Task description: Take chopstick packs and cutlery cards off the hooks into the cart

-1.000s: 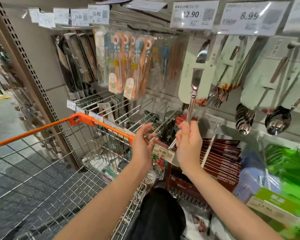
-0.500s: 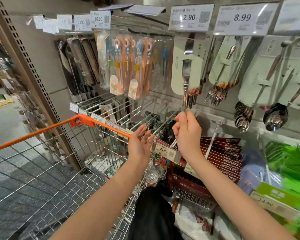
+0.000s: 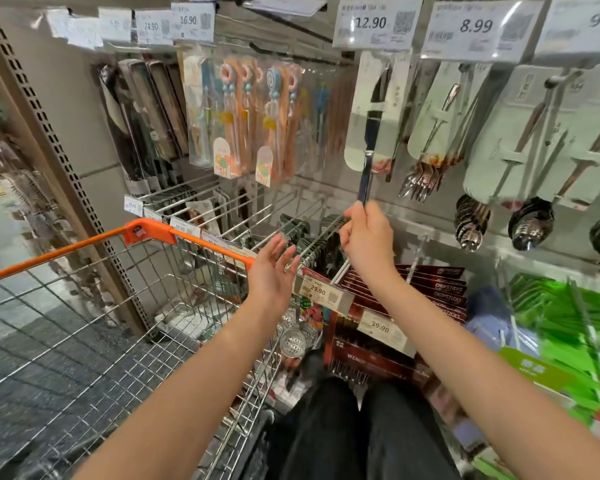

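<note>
The right hand [image 3: 367,237] pinches the bottom tip of a knife [image 3: 369,157] on its card [image 3: 378,109], which seems to hang on the hook just above. The left hand [image 3: 272,268] waits beside it, flat and empty. Next, slide the card off and drop it in the cart [image 3: 84,306], down by the left hand.

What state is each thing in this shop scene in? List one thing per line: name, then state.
Right hand: pinching the knife's lower end.
Knife card: hanging on its hook under the 12.90 tag.
Left hand: open, holding nothing, beside the cart's rim.
Cart: standing at the rack.
Fork cards: hanging, untouched.
</note>
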The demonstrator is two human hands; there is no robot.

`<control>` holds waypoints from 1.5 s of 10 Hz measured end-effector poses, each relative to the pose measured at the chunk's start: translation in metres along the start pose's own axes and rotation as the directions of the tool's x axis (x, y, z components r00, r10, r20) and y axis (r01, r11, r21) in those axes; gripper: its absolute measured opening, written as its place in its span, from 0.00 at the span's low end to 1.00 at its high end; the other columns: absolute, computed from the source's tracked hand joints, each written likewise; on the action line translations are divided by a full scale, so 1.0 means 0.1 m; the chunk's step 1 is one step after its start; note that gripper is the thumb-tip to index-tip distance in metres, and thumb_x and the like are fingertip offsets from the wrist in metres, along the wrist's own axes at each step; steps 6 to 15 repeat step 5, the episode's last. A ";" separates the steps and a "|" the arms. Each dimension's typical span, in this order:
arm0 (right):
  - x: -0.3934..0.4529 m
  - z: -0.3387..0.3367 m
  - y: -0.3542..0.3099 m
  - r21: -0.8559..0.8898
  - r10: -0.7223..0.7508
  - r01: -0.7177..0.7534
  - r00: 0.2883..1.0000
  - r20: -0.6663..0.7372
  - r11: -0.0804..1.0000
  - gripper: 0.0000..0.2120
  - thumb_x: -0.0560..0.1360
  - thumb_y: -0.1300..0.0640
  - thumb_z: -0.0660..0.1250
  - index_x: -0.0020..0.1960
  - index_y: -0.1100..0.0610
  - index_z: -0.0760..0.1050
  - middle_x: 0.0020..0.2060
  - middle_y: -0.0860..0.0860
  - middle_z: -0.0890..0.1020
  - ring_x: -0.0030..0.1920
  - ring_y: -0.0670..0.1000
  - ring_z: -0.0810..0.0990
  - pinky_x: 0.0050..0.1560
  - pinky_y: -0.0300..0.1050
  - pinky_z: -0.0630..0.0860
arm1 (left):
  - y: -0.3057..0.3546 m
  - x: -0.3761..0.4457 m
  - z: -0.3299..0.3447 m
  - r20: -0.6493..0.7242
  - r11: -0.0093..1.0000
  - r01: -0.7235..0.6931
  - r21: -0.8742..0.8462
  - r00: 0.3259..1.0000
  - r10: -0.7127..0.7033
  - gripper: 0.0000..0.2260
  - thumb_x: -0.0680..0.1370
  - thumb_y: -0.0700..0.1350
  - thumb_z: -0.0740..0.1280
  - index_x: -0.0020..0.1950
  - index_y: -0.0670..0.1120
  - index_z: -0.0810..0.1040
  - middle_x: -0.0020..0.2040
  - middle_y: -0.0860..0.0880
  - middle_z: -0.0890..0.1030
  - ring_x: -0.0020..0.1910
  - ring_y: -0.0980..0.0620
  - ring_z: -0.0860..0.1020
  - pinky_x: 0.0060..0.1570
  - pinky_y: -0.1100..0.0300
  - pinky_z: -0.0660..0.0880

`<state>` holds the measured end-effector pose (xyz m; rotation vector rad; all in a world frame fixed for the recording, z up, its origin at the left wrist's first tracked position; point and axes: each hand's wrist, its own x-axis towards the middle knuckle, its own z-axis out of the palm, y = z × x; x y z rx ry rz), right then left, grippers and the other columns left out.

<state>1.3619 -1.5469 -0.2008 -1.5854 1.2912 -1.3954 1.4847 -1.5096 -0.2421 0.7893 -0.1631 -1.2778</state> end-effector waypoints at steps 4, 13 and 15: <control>0.33 -0.07 0.00 0.064 0.368 -0.371 0.928 0.051 0.927 0.14 0.83 0.54 0.51 0.44 0.59 0.68 0.26 0.52 0.71 0.19 0.46 0.68 0.17 0.33 0.62 | -0.02 -0.01 -0.03 0.037 0.996 0.040 0.075 0.998 -0.043 0.11 0.82 0.40 0.60 0.63 0.40 0.75 0.62 0.43 0.77 0.55 0.49 0.77 0.57 0.56 0.75; 0.35 -0.03 0.13 -0.043 0.479 -0.477 0.871 0.105 0.878 0.07 0.83 0.58 0.54 0.53 0.60 0.68 0.28 0.55 0.74 0.23 0.50 0.69 0.19 0.36 0.65 | 0.00 0.04 0.03 0.053 0.980 0.011 0.200 0.998 -0.022 0.05 0.81 0.40 0.62 0.53 0.42 0.77 0.50 0.47 0.78 0.47 0.52 0.77 0.50 0.60 0.76; 0.35 -0.03 0.13 -0.043 0.479 -0.477 0.871 0.105 0.878 0.07 0.83 0.58 0.54 0.53 0.60 0.68 0.28 0.55 0.74 0.23 0.50 0.69 0.19 0.36 0.65 | 0.00 0.04 0.03 0.053 0.980 0.011 0.200 0.998 -0.022 0.05 0.81 0.40 0.62 0.53 0.42 0.77 0.50 0.47 0.78 0.47 0.52 0.77 0.50 0.60 0.76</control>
